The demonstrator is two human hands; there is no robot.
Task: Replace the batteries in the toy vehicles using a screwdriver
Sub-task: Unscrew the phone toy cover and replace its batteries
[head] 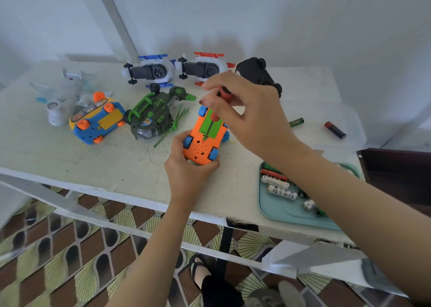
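The red handle of the screwdriver (224,94) is mostly hidden inside the right hand (251,113), whose fingers are curled round it. Only the thin shaft is seen, its tip set at the near end of the green battery cover (215,127) on the orange toy car (200,148). The car is held upside down above the white table (116,162), gripped at its near end by the left hand (189,167). The batteries (282,191) in the teal tray (275,213) are partly covered by the right forearm
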